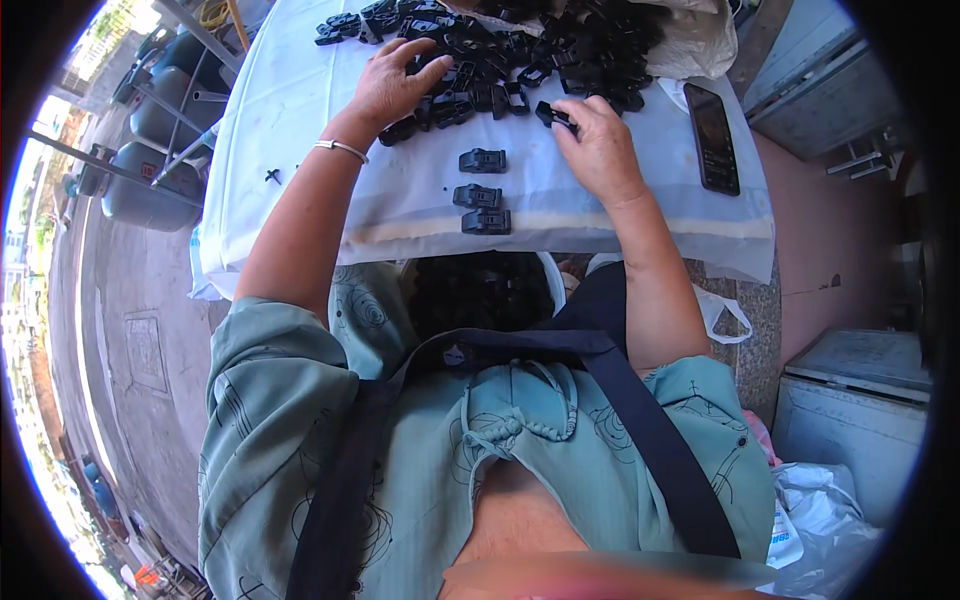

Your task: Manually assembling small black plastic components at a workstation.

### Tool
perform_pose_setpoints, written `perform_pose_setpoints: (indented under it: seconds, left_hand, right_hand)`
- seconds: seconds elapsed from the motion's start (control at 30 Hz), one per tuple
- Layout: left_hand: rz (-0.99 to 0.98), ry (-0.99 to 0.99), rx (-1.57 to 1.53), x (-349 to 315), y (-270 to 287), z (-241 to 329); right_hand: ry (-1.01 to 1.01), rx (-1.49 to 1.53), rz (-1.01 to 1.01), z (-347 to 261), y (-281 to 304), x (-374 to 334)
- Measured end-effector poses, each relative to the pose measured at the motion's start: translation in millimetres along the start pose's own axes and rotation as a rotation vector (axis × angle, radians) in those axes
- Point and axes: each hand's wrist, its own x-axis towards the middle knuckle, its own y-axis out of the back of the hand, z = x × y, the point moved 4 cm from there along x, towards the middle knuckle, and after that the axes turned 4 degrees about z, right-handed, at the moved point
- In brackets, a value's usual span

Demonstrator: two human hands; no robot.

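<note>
A heap of small black plastic clips (520, 50) lies on a white cloth-covered table (300, 120). My left hand (395, 80) rests spread on the near edge of the heap, touching several clips. My right hand (600, 145) pinches one black clip (555, 115) at its fingertips. Three assembled black clips lie in a column between my hands: one (483, 160), one (477, 196) and one (486, 221) nearest the table edge. A silver bracelet (342, 150) sits on my left wrist.
A black phone (714, 137) lies on the cloth at the right. A white container full of black parts (480, 290) sits below the table edge at my lap. One tiny black piece (272, 176) lies alone at the left. Grey gas cylinders (150, 110) stand left; boxes (860, 400) stand right.
</note>
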Motion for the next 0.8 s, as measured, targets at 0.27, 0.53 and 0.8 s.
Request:
perform_pose_setpoints:
  seconds: [0.27, 0.53, 0.8]
  left_hand:
    - [-0.066, -0.190, -0.021, -59.5, 33.5, 59.1]
    - [-0.102, -0.212, 0.327, -54.6, -6.3, 86.0]
    - [-0.053, -0.092, -0.329, -69.2, -0.3, 89.6]
  right_hand:
    - [0.208, -0.112, -0.018, 4.1, -6.0, -0.4]
    - [-0.220, -0.281, 0.382, 72.9, 19.1, 32.3]
    - [0.105, -0.013, 0.223, 28.5, -9.0, 27.5]
